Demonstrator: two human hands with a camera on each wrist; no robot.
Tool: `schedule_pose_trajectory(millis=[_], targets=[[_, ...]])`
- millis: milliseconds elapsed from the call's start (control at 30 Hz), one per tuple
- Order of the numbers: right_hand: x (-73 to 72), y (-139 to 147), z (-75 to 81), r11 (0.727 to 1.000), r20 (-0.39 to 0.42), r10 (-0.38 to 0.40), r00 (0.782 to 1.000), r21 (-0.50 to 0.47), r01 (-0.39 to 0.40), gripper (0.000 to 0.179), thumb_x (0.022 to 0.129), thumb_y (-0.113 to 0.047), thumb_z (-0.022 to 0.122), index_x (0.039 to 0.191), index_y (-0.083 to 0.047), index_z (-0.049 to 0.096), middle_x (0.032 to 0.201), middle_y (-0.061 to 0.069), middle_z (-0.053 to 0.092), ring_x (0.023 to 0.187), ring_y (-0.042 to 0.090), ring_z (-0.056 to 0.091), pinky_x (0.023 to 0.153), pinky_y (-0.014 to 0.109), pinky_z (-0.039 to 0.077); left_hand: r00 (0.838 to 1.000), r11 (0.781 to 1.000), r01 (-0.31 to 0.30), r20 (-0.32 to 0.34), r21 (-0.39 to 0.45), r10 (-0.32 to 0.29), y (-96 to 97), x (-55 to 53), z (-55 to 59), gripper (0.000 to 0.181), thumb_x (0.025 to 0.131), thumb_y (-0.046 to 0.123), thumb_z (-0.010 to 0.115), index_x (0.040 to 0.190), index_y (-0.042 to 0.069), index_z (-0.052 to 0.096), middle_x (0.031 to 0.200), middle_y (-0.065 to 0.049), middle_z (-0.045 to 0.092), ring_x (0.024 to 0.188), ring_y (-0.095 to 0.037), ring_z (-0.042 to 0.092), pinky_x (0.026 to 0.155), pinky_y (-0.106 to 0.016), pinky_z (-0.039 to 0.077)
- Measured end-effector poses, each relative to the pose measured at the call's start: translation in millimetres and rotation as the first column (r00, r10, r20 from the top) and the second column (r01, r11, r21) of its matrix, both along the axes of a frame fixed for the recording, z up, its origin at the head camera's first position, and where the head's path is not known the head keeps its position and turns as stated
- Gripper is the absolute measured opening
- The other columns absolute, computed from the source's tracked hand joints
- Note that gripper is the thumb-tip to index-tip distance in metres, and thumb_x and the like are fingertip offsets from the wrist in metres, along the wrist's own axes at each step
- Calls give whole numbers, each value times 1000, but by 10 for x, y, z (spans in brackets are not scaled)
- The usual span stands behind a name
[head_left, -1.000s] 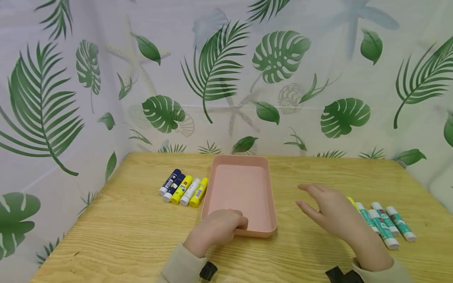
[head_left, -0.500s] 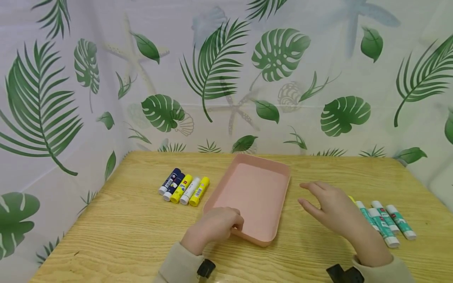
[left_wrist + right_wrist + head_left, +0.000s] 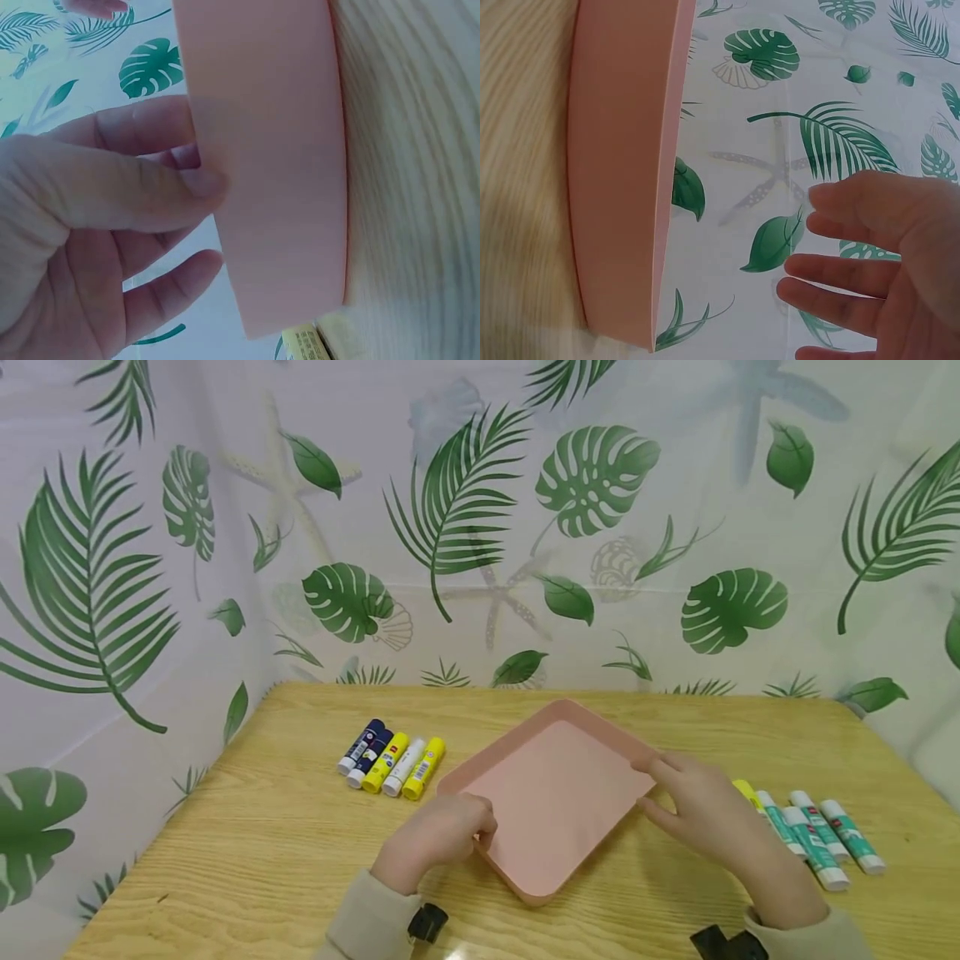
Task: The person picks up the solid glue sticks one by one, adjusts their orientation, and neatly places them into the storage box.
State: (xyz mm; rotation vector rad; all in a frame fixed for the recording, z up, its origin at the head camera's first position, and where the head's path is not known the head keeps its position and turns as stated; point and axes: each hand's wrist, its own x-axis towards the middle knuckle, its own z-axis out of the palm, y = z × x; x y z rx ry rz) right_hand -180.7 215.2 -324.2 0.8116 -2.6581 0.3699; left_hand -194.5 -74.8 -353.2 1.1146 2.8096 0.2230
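Observation:
A shallow pink rectangular tray (image 3: 555, 797) sits turned at an angle on the wooden table. My left hand (image 3: 437, 837) pinches its near left wall. In the left wrist view the thumb (image 3: 112, 187) presses one face of the wall while the fingers lie behind it. My right hand (image 3: 708, 810) is beside the tray's right corner, fingers spread, and overlaps that corner in the head view. From the right wrist, a gap shows between the relaxed fingers (image 3: 840, 274) and the tray wall (image 3: 622, 165).
Left of the tray lies a row of several glue sticks (image 3: 392, 762), dark blue, yellow and white. Several green and white glue sticks (image 3: 817, 839) and a yellow one (image 3: 747, 793) lie to the right. A leaf-patterned cloth (image 3: 480, 527) hangs behind the wooden table (image 3: 247, 860).
The tray has swung clockwise, its far end moving right toward my right hand. My left hand has shifted slightly left with its near edge. The right hand has hardly moved.

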Motion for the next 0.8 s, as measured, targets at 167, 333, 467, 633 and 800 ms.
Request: schedule_pose_trajectory(millis=[167, 333, 467, 633, 800], targets=[[-7, 9, -20, 999, 75, -20, 997, 40, 17, 38, 73, -14, 70, 108, -3, 59, 104, 14, 60, 90, 30, 58, 72, 44, 49, 1000, 1000, -12, 2, 14, 12, -35, -26, 0, 29, 68, -13, 60, 63, 15, 59, 68, 10, 47, 62, -5, 43, 58, -15, 39], [-24, 22, -52, 997, 134, -27, 991, 72, 18, 41, 71, -17, 72, 108, -4, 58, 104, 15, 60, 80, 24, 61, 68, 41, 50, 1000, 1000, -18, -1, 26, 18, -66, -35, -6, 31, 66, -16, 58, 62, 15, 59, 68, 9, 48, 61, -5, 43, 58, -15, 40], [-47, 16, -58, 996, 176, -45, 983, 85, 31, 43, 70, -18, 73, 108, -5, 58, 102, 14, 60, 81, 25, 60, 68, 41, 50, 999, 999, -45, 1, 28, 45, -107, -59, -15, 31, 68, -14, 60, 60, 16, 58, 67, 10, 47, 60, -6, 43, 56, -16, 39], [-58, 16, -73, 994, 198, -69, 978, 100, 50, 43, 71, -18, 73, 109, -5, 59, 103, 14, 60, 88, 29, 58, 72, 43, 49, 997, 996, -74, 18, 49, 74, -154, -97, -36, 31, 70, -11, 60, 58, 16, 56, 67, 9, 46, 60, -7, 42, 56, -17, 39], [-44, 34, -83, 992, 285, -110, 952, 93, 86, 43, 72, -19, 71, 111, -5, 58, 108, 14, 58, 98, 33, 54, 80, 48, 45, 995, 992, -99, 28, 72, 98, -156, -107, -49, 30, 70, -12, 59, 60, 16, 57, 68, 9, 45, 60, -7, 42, 54, -17, 39]])
